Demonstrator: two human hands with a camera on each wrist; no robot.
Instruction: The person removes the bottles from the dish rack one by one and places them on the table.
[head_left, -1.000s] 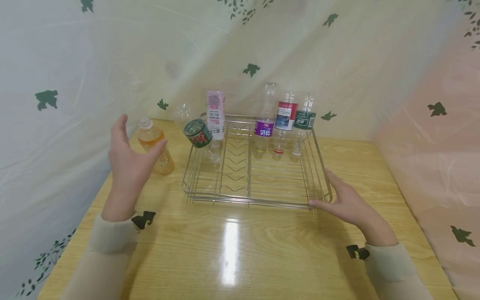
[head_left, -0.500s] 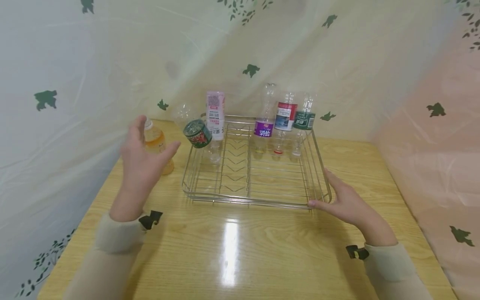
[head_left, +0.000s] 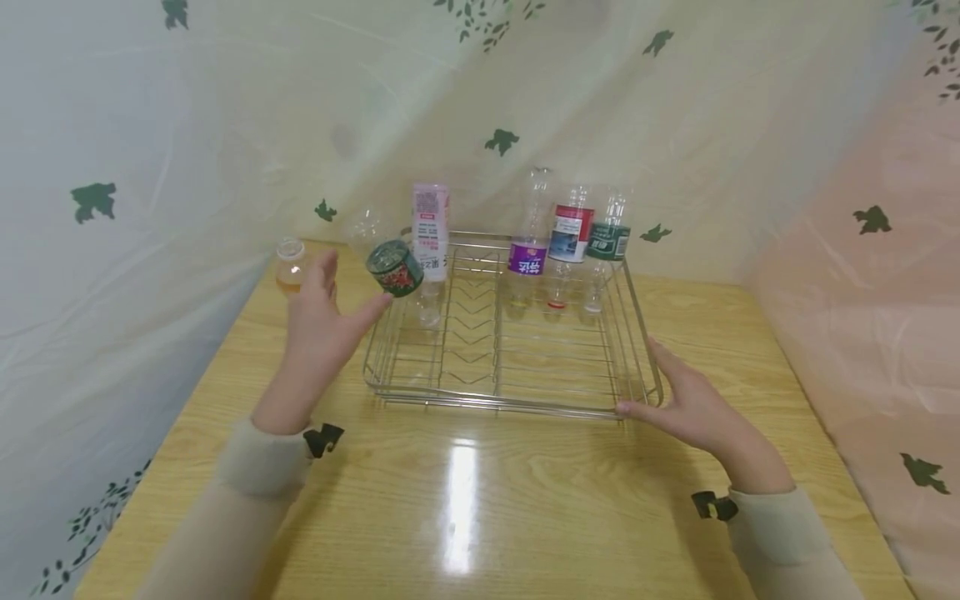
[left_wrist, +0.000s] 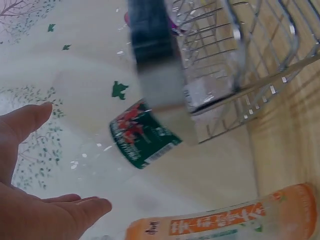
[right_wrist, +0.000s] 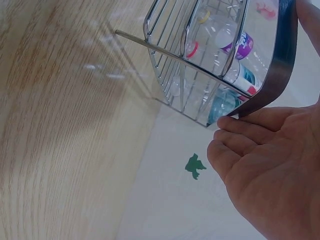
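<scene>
My left hand, fingers spread and holding nothing, is beside a clear bottle with a green label. In the left wrist view this bottle lies beyond the gap between thumb and fingers, apart from them. It tilts at the back left of the wire dish rack. Behind my left hand stands an orange drink bottle, partly hidden. My right hand holds the rack's front right corner, thumb at the front and fingers along the side. The right wrist view shows fingers against the metal rim.
A pink-and-white bottle stands neck down at the rack's back left. Along its back right are upside-down clear bottles with purple, red and dark green labels. A patterned curtain hangs behind the wooden table.
My left hand has moved right, past the front of the orange drink bottle, towards the green-labelled bottle. My right hand and the rack have stayed in place.
</scene>
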